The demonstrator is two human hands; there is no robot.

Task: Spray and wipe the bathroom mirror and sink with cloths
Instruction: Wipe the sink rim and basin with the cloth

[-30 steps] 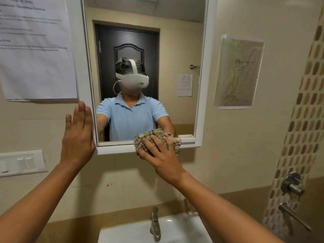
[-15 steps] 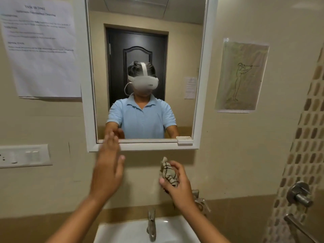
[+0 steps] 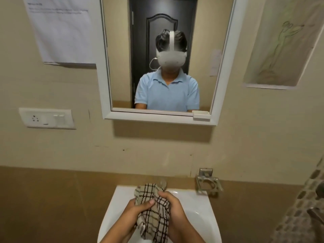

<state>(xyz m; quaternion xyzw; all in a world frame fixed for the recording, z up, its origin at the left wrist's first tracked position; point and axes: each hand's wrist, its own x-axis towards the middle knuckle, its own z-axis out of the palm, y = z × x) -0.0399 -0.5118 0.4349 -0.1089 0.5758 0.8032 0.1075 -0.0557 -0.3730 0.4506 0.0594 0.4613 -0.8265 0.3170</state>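
Checked cloth (image 3: 154, 213), beige with dark brown grid lines, bunched up between both hands over the sink (image 3: 201, 204). Left hand (image 3: 138, 207) grips it from the left, thumb laid across the front. Right hand (image 3: 172, 204) wraps the upper right edge, fingers curled around the fabric. Hands close together, both clamped on the cloth, nothing else held. Looks like refolding or wringing; can't tell which.

Progress, as a judgement only: mirror (image 3: 161, 55) shows no streaks, drops or haze, reflection reads sharp, so the mirror part looks done or close to it. With the cloth down at basin level, the sink is probably the step in hand. Sink itself: white ceramic, rim looks clean, no foam or visible spray on it. Basin mostly hidden by the arms, so can't confirm it's been wiped. No spray bottle in view, and only one cloth visible though the task says cloths.

Cloth state: crumpled, several loose folds, lower corner hanging down into the basin. Can't tell wet or dry. Tap (image 3: 163, 183) is mostly hidden behind the top of the cloth, only a bit of metal shows.

Left to do, best guess: spray and wipe the sink, tap included.
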